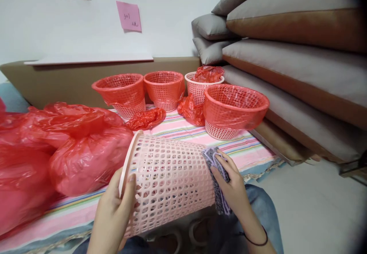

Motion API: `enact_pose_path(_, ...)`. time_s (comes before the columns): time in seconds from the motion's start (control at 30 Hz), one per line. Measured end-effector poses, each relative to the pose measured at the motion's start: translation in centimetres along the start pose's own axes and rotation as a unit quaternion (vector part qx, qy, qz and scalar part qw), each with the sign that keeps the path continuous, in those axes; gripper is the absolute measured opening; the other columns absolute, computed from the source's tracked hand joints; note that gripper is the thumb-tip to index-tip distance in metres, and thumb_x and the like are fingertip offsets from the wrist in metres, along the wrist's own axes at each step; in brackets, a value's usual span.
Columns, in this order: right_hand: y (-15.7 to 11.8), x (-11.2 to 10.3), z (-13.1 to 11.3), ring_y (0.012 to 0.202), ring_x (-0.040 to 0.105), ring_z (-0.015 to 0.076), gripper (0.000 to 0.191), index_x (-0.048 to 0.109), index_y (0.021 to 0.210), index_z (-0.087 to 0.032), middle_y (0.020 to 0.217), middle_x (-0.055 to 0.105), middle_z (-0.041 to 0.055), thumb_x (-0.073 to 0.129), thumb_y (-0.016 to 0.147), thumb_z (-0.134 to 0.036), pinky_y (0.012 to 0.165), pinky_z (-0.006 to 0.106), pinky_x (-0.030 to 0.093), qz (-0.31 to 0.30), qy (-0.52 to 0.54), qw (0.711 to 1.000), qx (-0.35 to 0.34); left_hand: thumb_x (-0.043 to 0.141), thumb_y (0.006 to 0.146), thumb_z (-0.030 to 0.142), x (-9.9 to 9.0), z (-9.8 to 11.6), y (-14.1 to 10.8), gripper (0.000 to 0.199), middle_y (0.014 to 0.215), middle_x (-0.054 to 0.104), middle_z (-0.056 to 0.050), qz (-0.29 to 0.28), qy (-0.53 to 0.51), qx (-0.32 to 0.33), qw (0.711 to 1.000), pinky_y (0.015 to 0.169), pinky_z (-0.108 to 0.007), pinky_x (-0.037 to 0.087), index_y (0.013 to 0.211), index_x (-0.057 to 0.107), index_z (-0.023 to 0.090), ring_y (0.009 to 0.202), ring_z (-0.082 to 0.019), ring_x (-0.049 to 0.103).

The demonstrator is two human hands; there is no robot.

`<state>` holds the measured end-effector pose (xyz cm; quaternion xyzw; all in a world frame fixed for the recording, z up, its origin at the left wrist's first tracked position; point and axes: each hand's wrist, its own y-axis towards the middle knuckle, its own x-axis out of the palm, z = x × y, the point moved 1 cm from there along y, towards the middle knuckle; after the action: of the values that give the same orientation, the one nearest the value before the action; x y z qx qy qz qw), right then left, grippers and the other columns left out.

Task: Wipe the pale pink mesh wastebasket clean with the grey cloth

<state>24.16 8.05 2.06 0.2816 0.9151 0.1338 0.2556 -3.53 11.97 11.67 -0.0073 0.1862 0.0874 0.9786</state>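
Note:
A pale pink perforated plastic wastebasket (172, 177) lies on its side in front of me, above my lap. Its open rim faces left, where my left hand (114, 204) grips it with the thumb outside and the other fingers mostly hidden. At the narrower base end, my right hand (231, 181) presses a grey and purple cleaning cloth (219, 196) against the basket. The fingers are closed over the cloth, which hangs down past the base.
Three wastebaskets lined with red bags (127, 93) (166, 89) (232, 106) and a pink one (197, 91) stuffed with red plastic stand on the striped cloth (183, 129). Full red bags (86, 158) sit left. Grey and brown cushions (298, 59) are stacked right.

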Motion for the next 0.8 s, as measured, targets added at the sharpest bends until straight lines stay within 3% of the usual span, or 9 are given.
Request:
enact_pose_path(0.13,4.0,0.5,-0.5,0.127,0.055,0.0299,0.042,0.071,0.119,-0.022,0.134,0.063,0.0123,0.062,0.088,-0.049,0.112,0.052,0.039,-0.041,0.006,0.999,-0.006,0.065,0.066,0.075,-0.3,-0.5,-0.1,0.065,0.064,0.056,0.003,-0.011,-0.017,-0.007,1.000,0.045,-0.026,0.051,0.101,0.061,0.021,0.052,-0.016,0.055)
enact_pose_path(0.27,8.7,1.4,-0.4,0.113,0.065,0.0288,0.036,0.075,0.110,-0.021,0.119,0.073,0.0086,0.064,0.086,-0.046,0.106,0.051,0.044,-0.156,0.075,0.985,0.030,0.064,0.065,0.078,-0.7,-1.8,-0.8,0.067,0.065,0.057,0.003,-0.014,-0.010,-0.018,1.000,0.048,-0.026,0.052,0.099,0.060,0.021,0.055,-0.017,0.057)
enact_pose_path(0.4,10.4,1.9,0.3,0.105,0.069,0.0274,0.033,0.077,0.102,-0.022,0.111,0.076,0.0053,0.065,0.085,-0.047,0.102,0.050,0.049,-0.206,0.118,0.970,0.049,0.061,0.067,0.080,-1.2,-3.5,-1.4,0.066,0.061,0.055,0.003,-0.002,0.025,-0.021,0.999,0.049,-0.025,0.049,0.098,0.063,0.020,0.055,-0.017,0.053)
enact_pose_path(0.57,7.2,1.0,0.9,0.124,0.059,0.0276,0.045,0.072,0.118,-0.021,0.130,0.068,0.0100,0.064,0.086,-0.052,0.113,0.051,0.040,-0.126,0.119,0.984,0.047,0.062,0.068,0.077,-1.7,-5.1,-1.3,0.057,0.056,0.049,0.002,0.013,0.021,-0.027,0.999,0.047,-0.025,0.045,0.070,0.058,0.020,0.052,-0.016,0.049)
enact_pose_path(0.8,-1.0,-0.1,0.6,0.136,0.048,0.0281,0.038,0.067,0.124,-0.027,0.146,0.053,0.0102,0.064,0.090,-0.044,0.116,0.053,0.037,-0.009,0.054,0.998,-0.017,0.062,0.064,0.076,-1.2,-3.3,-0.8,0.056,0.052,0.048,0.002,0.028,0.024,-0.036,0.999,0.044,-0.026,0.043,0.066,0.056,0.020,0.048,-0.016,0.048)
